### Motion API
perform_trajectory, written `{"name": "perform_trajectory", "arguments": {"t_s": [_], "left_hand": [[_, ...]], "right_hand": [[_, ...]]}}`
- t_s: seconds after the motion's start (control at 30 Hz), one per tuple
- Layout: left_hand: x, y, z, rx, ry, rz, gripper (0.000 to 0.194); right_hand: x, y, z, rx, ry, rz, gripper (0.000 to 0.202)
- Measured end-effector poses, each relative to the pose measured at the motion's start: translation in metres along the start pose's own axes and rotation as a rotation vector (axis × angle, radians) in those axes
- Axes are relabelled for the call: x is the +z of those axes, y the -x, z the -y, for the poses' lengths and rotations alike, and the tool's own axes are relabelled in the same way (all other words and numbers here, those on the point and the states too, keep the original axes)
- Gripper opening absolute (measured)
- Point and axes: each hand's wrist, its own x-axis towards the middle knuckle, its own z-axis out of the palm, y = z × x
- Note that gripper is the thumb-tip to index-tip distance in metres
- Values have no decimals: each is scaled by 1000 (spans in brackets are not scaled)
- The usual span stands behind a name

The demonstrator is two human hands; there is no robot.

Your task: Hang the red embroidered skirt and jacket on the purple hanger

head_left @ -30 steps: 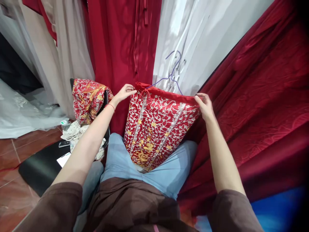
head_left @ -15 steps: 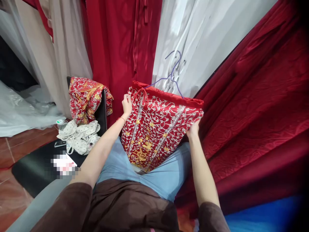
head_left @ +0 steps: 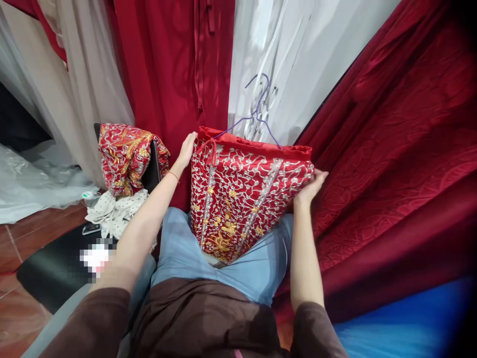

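1. Bright, fairly even light fills the center; its source lies outside the frame.
2. At top center, the white cloth (head_left: 286,54) has a pale, washed-out patch.
3. Silver stitching on the red garment (head_left: 246,184) glints in mid-frame, its pattern fairly crisp.
4. Deep shadows line the folds of the dark red cloth (head_left: 391,149) at right.
5. Black shading swallows the far right edge.
6. Wide-angle stretching bends shapes outward near the borders.
7. The blue cloth (head_left: 410,318), lower right, looks soft.
8. Square pixelation hides detail over the black seat (head_left: 48,271), lower left.

Red embroidered garment (head_left: 244,194), spread; purple hanger (head_left: 257,112) at top.
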Motion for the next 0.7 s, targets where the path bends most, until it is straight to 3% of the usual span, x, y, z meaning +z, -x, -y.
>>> {"name": "perform_trajectory", "arguments": {"t_s": [0.1, 0.2, 0.33, 0.47, 0.63, 0.7], "left_hand": [[9, -5, -16, 136, -7, -37, 47], [14, -1, -23, 187, -54, -62, 43], [10, 12, -24, 206, -152, -86, 44], [5, 17, -26, 264, -264, -4, 56], [9, 15, -31, 209, -275, -96, 26], [12, 14, -33, 193, -246, -106, 24]], "right_hand": [[-12, -32, 11, 85, -131, 435, 67], [-15, -50, 21, 212, -213, 660, 62], [-7, -54, 23, 330, -286, 733, 63], [1, -56, 25, 440, -314, 758, 60], [-1, -67, 24, 385, -315, 789, 49], [-1, -70, 20, 320, -307, 740, 45]]}}
